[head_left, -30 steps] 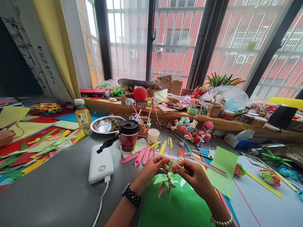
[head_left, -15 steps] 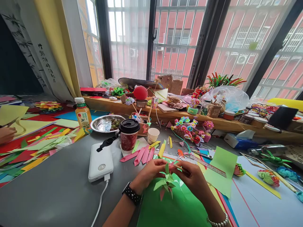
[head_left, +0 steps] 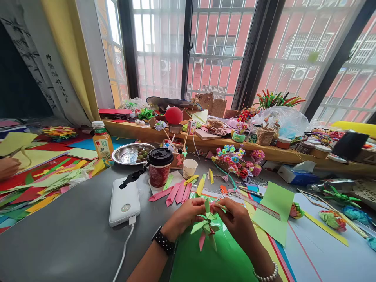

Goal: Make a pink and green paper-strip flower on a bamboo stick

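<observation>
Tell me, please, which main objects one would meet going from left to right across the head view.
Juice bottle, white power bank, lidded cup, small paper cup, colourful flower bunch, tissue box.

Black watch band with white dots (head_left: 163,242), silvery beaded bracelet (head_left: 268,275), bare forearms
</observation>
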The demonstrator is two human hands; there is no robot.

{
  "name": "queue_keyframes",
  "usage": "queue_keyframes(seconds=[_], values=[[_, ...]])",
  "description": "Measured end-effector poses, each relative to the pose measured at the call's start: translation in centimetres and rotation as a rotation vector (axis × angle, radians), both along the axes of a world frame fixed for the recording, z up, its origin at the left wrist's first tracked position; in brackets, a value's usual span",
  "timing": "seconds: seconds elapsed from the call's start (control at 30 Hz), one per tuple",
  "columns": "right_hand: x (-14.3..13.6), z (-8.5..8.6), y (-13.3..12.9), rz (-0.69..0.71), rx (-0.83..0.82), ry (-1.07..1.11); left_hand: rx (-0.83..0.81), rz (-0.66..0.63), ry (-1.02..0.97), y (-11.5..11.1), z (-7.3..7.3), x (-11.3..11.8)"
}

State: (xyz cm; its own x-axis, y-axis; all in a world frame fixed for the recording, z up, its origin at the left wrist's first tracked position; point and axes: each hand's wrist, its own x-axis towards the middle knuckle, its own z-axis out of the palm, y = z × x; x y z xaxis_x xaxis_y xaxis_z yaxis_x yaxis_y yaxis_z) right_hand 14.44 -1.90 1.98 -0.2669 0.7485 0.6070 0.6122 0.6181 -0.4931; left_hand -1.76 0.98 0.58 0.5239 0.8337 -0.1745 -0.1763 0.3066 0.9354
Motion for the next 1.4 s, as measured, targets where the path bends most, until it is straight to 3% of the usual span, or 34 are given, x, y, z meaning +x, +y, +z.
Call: queue_keyframes(seconds=[0.37,0.5,0.67,0.9,1.17,1.4], values=[[-0.11,-0.7,0.1,0.071,0.343,-0.056,-0.088,0.081,-0.128,0.18,0.03,0.12],[-0.01,-0.57,0.09,0.102,0.345,-0.044,-0.077,0.107,-0.131,0.21,0.12,-0.05],[0.02,-0.69,0.15,0.071,0.349,-0.003,-0.05,0.041,-0.098,0.19,0.05,-0.03],[-0.22,0.02,-0.28,0.111,0.409,0.0,0.002,0.136,-0.119,0.45,-0.23,0.16],[-0.13,0.08,-0.41,0.087,0.481,-0.055,0.008,0.171,-0.114,0.13,0.65,0.22],[-0.09,-0.05,-0.35,0.069,0.454,-0.021,0.008,0.173,-0.112,0.26,0.26,0.13]])
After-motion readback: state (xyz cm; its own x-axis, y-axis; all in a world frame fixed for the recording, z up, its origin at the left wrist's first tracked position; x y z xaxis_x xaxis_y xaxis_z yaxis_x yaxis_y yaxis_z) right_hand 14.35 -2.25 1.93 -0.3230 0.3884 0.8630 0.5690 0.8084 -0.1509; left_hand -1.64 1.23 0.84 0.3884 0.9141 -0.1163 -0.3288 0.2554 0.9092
